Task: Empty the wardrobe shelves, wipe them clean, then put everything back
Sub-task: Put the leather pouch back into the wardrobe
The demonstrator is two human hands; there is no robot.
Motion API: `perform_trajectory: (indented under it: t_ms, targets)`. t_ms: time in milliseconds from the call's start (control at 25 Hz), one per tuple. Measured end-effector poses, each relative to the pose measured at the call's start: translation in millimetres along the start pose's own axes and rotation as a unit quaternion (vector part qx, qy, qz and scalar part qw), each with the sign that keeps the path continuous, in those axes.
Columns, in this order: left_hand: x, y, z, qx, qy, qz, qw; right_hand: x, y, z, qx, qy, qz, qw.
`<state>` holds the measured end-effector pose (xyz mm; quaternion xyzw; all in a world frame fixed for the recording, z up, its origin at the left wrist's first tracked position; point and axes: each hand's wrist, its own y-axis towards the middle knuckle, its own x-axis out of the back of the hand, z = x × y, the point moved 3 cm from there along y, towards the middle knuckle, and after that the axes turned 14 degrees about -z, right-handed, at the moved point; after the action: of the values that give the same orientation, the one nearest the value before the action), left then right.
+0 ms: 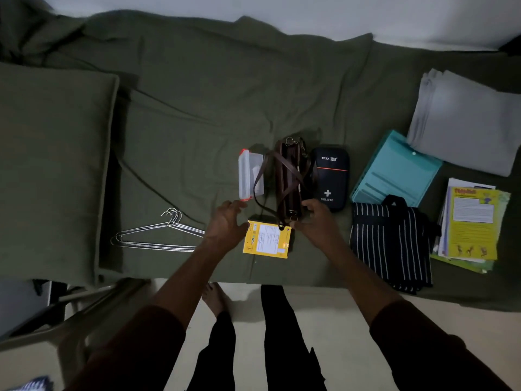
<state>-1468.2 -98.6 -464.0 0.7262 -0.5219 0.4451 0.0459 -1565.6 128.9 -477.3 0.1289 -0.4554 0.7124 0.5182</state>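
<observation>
A bed with a dark green sheet fills most of the view, and a green pillow lies on its left part. At the right, a folded grey cloth is cut by the frame edge. Near it lie a black striped bag, a teal folder and a stack of papers with a yellow sheet on top; its text is too small to read. In the middle stand a black first aid kit, a brown strap bag and a clear plastic box. Wire hangers lie left, partly hidden by the forearm. The right hand pinches the near end of the brown bag. The left hand is spread, holding nothing, its thumb side at the edge of a yellow packet.
</observation>
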Motion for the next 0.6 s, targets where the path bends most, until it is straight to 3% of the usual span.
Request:
perform_trajectory:
  t_ms: [240, 440, 600]
  targets:
    - [-49.8, 32.5, 20.1, 0.014, 0.034, 0.024, 0.999, -38.1, 32.0, -17.7, -0.016, -0.001, 0.031, 0.999]
    - [-83.1, 29.4, 38.8, 0.086, 0.043, 0.039, 0.995, -48.6, 42.1, -36.2, -0.039, 0.059, 0.028, 0.997]
    - [-106.2, 15.9, 59.0, 0.167, 0.040, 0.040, 0.984, -52.1, 26.6, -66.2, -0.112, 0.090, 0.001, 0.990]
